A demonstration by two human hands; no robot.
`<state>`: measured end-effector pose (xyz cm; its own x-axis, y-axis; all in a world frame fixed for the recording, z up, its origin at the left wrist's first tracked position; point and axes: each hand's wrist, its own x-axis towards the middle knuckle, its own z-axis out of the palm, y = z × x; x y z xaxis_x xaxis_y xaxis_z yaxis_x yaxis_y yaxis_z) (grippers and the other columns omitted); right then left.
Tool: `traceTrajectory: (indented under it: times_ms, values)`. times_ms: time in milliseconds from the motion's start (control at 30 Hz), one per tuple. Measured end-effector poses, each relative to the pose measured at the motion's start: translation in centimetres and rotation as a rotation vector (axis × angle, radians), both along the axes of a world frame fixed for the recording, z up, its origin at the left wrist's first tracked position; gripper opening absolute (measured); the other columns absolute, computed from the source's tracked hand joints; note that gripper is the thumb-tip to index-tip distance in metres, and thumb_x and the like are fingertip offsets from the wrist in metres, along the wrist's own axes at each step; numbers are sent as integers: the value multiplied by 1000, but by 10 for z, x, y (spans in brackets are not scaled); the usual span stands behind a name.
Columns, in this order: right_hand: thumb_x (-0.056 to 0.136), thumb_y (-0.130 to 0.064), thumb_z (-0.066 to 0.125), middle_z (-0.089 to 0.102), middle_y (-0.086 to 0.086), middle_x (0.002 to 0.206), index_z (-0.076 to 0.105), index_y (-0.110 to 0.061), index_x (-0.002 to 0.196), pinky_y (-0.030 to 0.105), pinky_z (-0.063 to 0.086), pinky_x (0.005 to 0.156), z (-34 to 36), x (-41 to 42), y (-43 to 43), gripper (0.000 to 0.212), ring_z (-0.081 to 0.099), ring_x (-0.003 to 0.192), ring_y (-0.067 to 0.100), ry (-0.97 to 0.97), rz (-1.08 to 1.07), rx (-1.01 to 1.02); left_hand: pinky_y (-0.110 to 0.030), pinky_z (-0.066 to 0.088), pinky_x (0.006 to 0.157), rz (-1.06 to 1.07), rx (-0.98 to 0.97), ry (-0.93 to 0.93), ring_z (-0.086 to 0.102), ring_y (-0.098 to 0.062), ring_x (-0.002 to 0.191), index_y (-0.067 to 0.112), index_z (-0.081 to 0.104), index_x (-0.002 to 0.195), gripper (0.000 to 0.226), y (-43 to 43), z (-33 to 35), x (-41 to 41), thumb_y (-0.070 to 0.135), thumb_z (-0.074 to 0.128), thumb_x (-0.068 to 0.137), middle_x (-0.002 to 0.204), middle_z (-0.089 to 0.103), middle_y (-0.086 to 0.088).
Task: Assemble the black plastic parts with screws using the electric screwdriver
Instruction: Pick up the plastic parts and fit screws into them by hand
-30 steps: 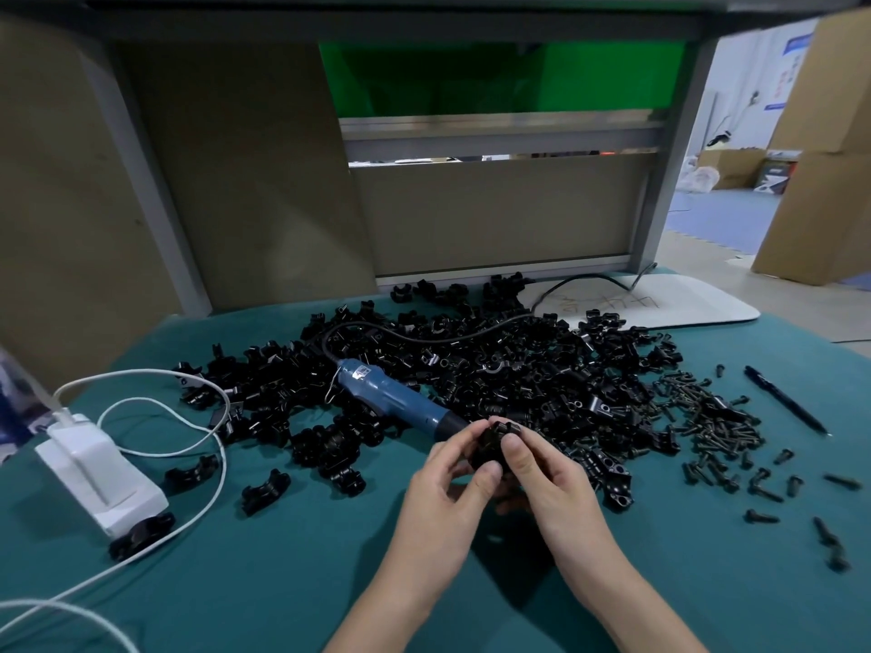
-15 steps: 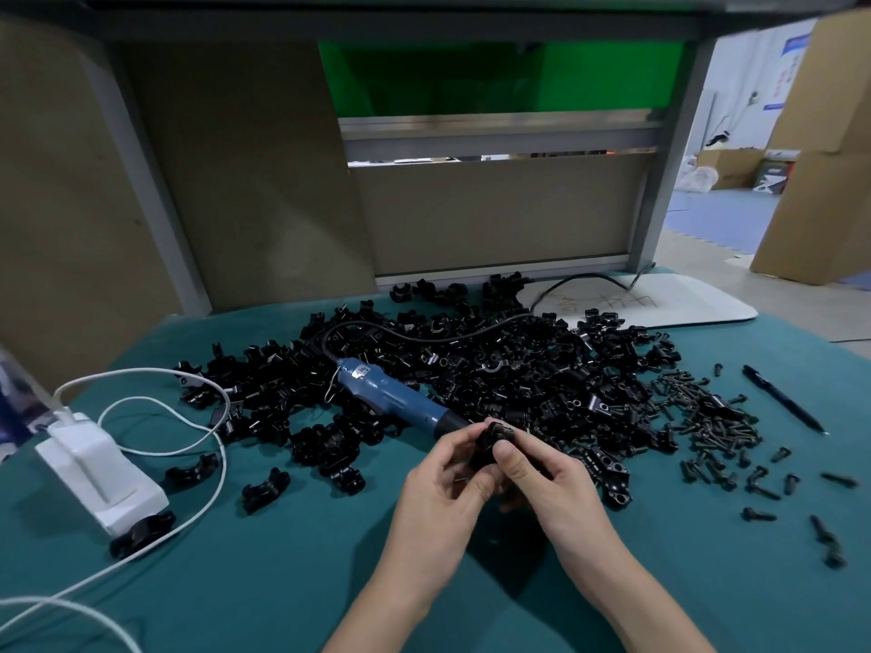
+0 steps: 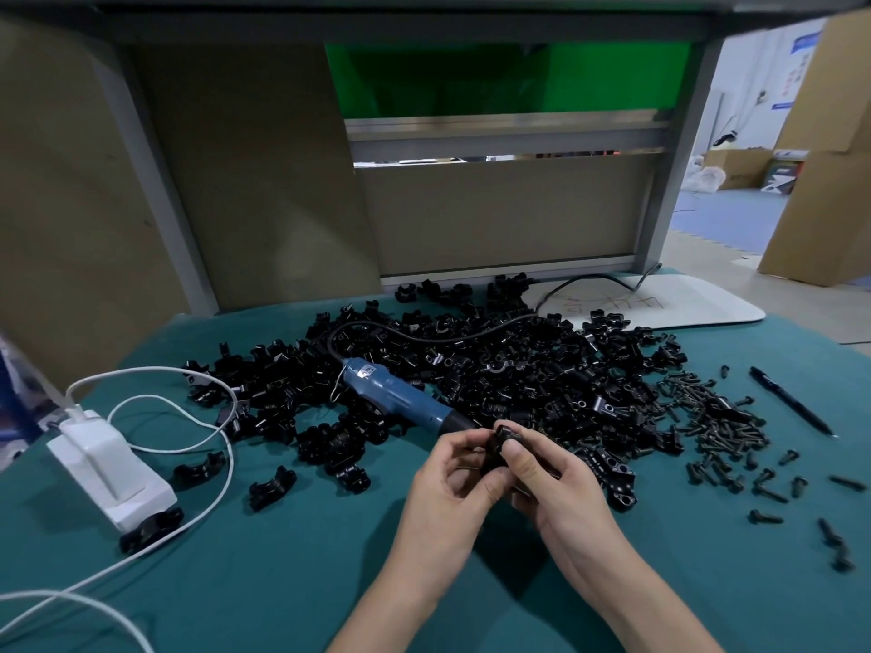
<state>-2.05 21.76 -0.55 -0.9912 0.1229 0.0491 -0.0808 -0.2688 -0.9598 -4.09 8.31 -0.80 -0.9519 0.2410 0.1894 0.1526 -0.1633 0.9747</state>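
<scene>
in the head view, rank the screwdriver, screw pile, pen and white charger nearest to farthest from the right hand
1. Screwdriver, tip just left of the right hand, which pinches a black part.
2. Screw pile, to its right.
3. Pen, farther right, past the pile.
4. White charger, far left edge.

No writing could be read anywhere. The blue electric screwdriver (image 3: 396,393) carried a small white label (image 3: 369,371) near its cord end, with dark print too fine and blurred to make out. The white board (image 3: 697,308) at the table's far right bore a faint yellowish handwritten scrawl, its characters not legible. On the wall (image 3: 754,87) at the upper right hung blue-and-white signs (image 3: 473,42), their lettering too small to tell.
</scene>
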Motion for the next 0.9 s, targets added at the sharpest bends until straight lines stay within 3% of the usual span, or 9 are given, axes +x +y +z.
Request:
traceTrajectory:
  times_ms: [100, 200, 300, 367, 467, 567, 700, 900]
  values:
    - [57, -64, 92, 77, 10, 117, 76, -32, 116, 36, 53, 92, 0, -1, 1, 70, 73, 111, 24, 8, 26, -77, -21, 55, 83, -17, -5, 16, 71, -11, 101, 19, 66, 115, 30, 0, 1, 0, 12, 77, 88, 107, 75, 7]
    - [57, -59, 95, 76, 10, 118, 77, -30, 117, 26, 59, 84, 1, 0, 1, 69, 73, 112, 24, 21, 48, -129, -22, 55, 84, -31, -2, 22, 72, -13, 101, 20, 64, 116, 30, 0, -1, 0, 12, 76, 89, 109, 75, 9]
    - [63, -55, 94, 75, 11, 121, 76, -26, 118, 27, 59, 84, 1, 1, 3, 65, 72, 113, 27, 24, 53, -154, -27, 57, 85, -31, -39, 23, 72, -14, 98, 33, 65, 115, 34, 1, -2, 1, 32, 79, 84, 108, 74, 12]
    - [70, -48, 91, 75, 13, 122, 76, -23, 118, 31, 60, 85, 2, 2, 3, 56, 72, 114, 31, 8, 50, -192, -29, 57, 87, 11, -132, 64, 71, -12, 97, 46, 63, 113, 38, 1, -3, 2, 50, 76, 77, 111, 72, 15]
    - [81, -32, 81, 74, 14, 123, 77, -18, 117, 32, 62, 80, 5, 3, 5, 38, 73, 111, 33, -1, 23, -256, -20, 52, 85, 65, -305, 219, 64, -7, 99, 54, 56, 121, 39, -1, -5, 5, 59, 67, 84, 118, 60, 22]
    - [85, -18, 70, 74, 17, 122, 68, -6, 124, 35, 63, 73, 9, 2, 16, 42, 73, 108, 36, 28, -58, -417, -18, 50, 76, 145, -575, 386, 57, -6, 96, 55, 44, 123, 33, -8, -3, 5, 67, 48, 93, 109, 50, 24]
    - [85, -15, 67, 75, 16, 118, 68, -5, 122, 31, 64, 74, 17, 9, 41, 39, 76, 100, 30, 93, -204, -593, -31, 49, 87, 298, -856, 434, 52, -2, 90, 37, 48, 130, 38, -24, 3, -2, 56, 37, 99, 96, 50, 25]
    - [85, -18, 69, 74, 17, 121, 65, -1, 125, 31, 63, 75, 15, 23, 56, 44, 76, 98, 28, 52, -236, -622, -27, 39, 96, 272, -1093, 451, 54, -1, 93, 31, 57, 120, 34, -36, 4, -6, 51, 35, 103, 97, 55, 20]
